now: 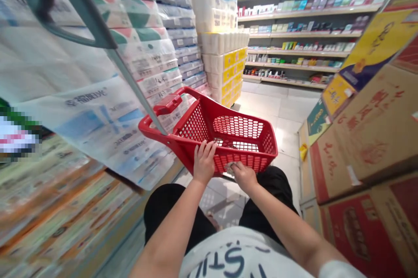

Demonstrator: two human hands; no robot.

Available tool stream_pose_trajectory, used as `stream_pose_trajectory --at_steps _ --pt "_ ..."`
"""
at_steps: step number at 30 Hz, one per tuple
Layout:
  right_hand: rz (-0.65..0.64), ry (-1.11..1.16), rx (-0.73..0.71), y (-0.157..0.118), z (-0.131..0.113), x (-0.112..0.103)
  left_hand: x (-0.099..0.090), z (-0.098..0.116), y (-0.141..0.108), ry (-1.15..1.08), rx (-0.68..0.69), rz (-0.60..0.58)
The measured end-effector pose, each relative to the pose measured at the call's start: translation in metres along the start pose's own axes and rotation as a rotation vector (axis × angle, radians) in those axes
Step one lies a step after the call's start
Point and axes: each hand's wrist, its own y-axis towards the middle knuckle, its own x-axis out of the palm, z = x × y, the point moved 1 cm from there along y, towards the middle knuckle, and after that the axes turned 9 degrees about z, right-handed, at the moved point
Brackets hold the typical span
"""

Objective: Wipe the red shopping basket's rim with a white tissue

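A red plastic shopping basket (pixel 238 128) with mesh walls is held out in front of me, tilted, with its long handle (pixel 168 104) lying toward the left. My left hand (pixel 205 162) grips the near rim, fingers curled over the edge. My right hand (pixel 244 176) also holds the near rim a little further right. A small pale wrapped item (pixel 230 167) shows under its fingertips, partly hidden, and I cannot tell what it is. The basket's inside holds nothing I can make out through the mesh.
Stacked plastic-wrapped packs of toilet paper (pixel 156 51) tower along the left, and cardboard cartons (pixel 365 139) line the right. Ahead, a tiled aisle floor (pixel 287 125) runs to wall shelves (pixel 300 30) of boxed goods. A wrapped pack's grey-green strap (pixel 81 12) hangs close at upper left.
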Motion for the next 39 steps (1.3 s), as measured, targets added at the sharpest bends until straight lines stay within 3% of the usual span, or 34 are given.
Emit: stream_pose_trajectory --at_steps 9,18,28,39 --pt "0.210 0.060 -0.033 0.008 -0.008 -0.016 0.002 0.001 -0.003 0.015 -0.011 0.029" --pt "0.358 0.072 -0.103 0.011 -0.004 -0.018 0.004 0.000 -0.002 0.007 -0.005 0.062" --pt "0.384 0.071 -0.048 0.011 -0.001 -0.021 0.006 -0.002 -0.002 -0.002 0.022 0.106" --pt "0.488 0.162 -0.090 0.021 -0.011 -0.039 0.005 -0.003 -0.003 0.001 0.022 0.114"
